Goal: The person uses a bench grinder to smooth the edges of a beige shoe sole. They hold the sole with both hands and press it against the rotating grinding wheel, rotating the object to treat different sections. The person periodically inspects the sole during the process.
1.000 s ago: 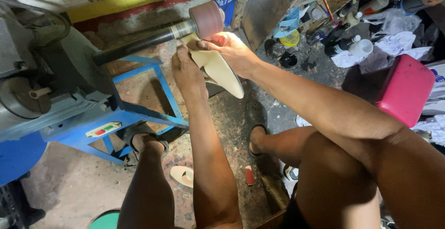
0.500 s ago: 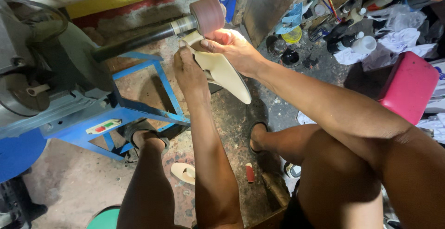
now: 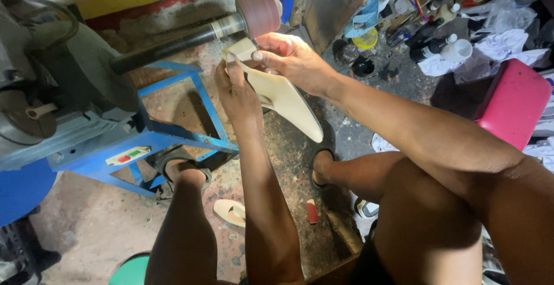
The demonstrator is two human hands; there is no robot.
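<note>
With the left hand (image 3: 236, 92) and right hand (image 3: 291, 60) both gripping the cream shoe sole (image 3: 283, 97), its heel end just below the pink sanding drum (image 3: 258, 12), light, even contact probably sands best.

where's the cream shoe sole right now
Head view, upper centre: the cream shoe sole is held by both hands, left hand and right hand, just below the pink sanding drum.

The dusty concrete floor (image 3: 86, 227) carries a cream insole (image 3: 229, 212), a small red piece (image 3: 311, 211) and a blue machine frame (image 3: 167, 141).
</note>
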